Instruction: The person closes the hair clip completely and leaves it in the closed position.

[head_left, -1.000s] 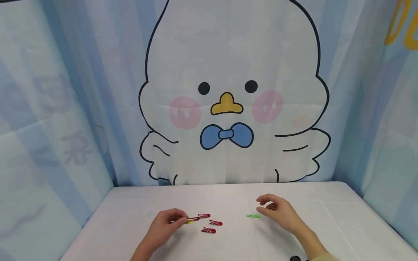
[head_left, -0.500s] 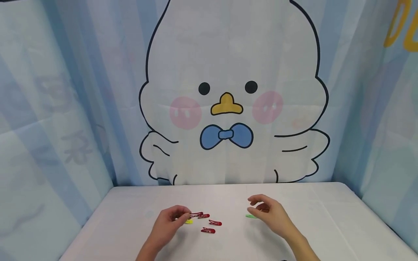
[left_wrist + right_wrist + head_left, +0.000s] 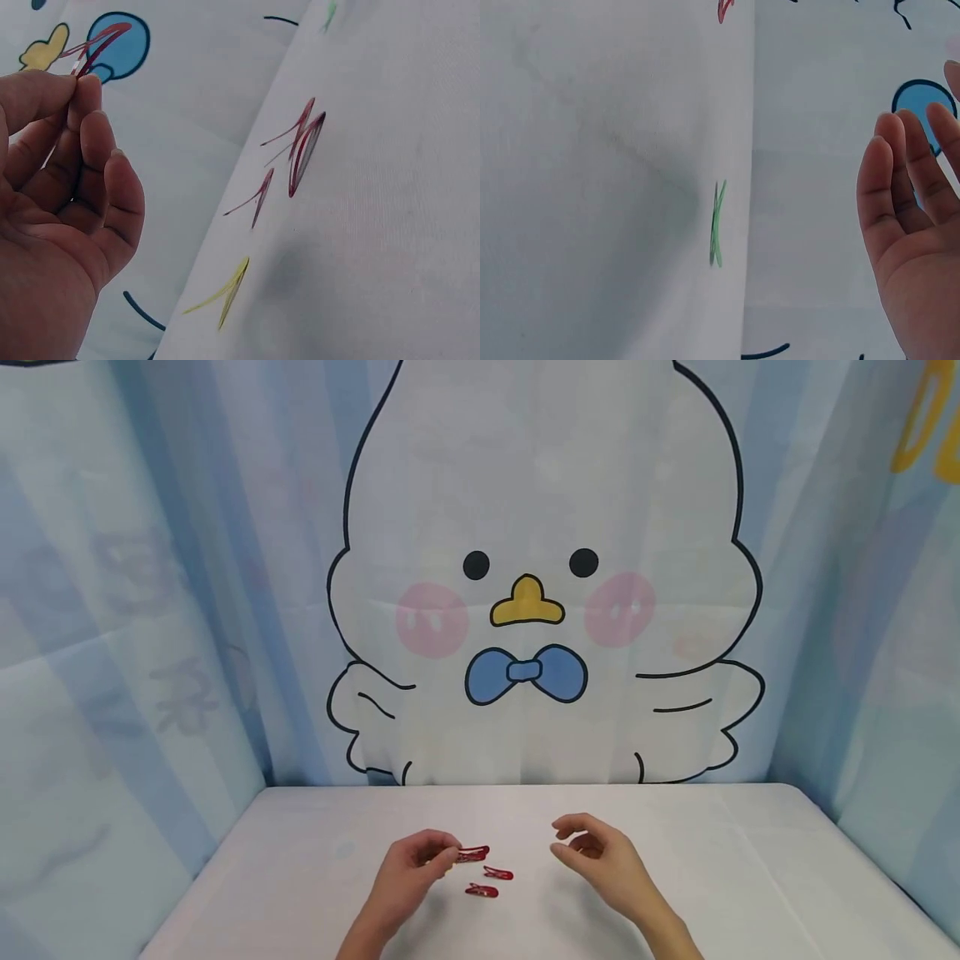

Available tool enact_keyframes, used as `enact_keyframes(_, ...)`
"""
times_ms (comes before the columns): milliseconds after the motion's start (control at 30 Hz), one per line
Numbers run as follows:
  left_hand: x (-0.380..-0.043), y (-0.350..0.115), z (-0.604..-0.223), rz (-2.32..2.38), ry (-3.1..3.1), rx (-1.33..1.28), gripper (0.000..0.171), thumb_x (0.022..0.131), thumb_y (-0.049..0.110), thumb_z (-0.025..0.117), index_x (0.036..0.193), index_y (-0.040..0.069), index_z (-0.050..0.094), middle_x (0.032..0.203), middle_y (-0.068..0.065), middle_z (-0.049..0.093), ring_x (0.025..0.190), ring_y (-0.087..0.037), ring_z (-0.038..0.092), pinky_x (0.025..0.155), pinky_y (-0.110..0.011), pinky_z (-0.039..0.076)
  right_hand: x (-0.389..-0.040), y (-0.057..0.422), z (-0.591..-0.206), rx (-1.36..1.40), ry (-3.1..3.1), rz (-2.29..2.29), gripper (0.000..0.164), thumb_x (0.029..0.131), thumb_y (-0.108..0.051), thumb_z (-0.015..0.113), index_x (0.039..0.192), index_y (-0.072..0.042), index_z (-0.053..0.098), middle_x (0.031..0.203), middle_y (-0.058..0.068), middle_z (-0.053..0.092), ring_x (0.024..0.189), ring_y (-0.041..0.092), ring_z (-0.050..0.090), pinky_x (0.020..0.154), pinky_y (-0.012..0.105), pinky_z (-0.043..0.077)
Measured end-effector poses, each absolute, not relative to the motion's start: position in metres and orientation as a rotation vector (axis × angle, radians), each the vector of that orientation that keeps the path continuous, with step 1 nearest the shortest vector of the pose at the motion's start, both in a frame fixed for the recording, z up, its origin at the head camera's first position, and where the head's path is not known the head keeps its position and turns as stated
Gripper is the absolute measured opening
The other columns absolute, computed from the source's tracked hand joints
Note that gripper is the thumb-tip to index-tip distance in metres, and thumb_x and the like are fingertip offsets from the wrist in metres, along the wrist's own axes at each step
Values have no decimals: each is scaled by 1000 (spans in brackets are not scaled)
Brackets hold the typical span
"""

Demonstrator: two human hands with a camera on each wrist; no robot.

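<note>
Red clip pinched in left hand, near-level lengthwise, tip rightward; right hand loosely curved, empty; yellow "D" upper right.

Before me, a white table meets a pale blue-striped curtain printed with a large white cartoon bird: black eyes, pink cheeks, yellow beak, blue bow tie. Patterned pastel drapes enclose both sides, yellow lettering on the right one.
</note>
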State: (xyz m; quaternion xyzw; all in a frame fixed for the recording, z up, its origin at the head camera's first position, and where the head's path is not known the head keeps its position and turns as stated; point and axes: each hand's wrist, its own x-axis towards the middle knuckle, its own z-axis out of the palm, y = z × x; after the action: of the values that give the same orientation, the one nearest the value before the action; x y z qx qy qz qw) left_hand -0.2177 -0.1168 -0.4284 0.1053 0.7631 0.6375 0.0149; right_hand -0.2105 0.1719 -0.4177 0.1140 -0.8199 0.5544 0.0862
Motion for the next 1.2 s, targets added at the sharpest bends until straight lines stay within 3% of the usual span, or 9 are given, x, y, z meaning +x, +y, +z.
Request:
enact_keyframes(333,-211,-103,-423,2083,2291,331,21,97,15,69,108,-2,70,96,-6,70,86,-20,62,75,-26,53,-203,150,-417,316,-2427,1666,21,88,-14,79,107,-13,71,97,3,66,85,16,63,78,26,53)
enact_keyframes(1200,-203,-86,-420,2093,2249,354,16,95,14,70,104,1,72,94,-6,71,87,-22,63,77,-30,55,-190,128,-417,525,-2273,1860,17,93,-10,73,108,-5,69,96,5,69,84,16,64,74,28,54)
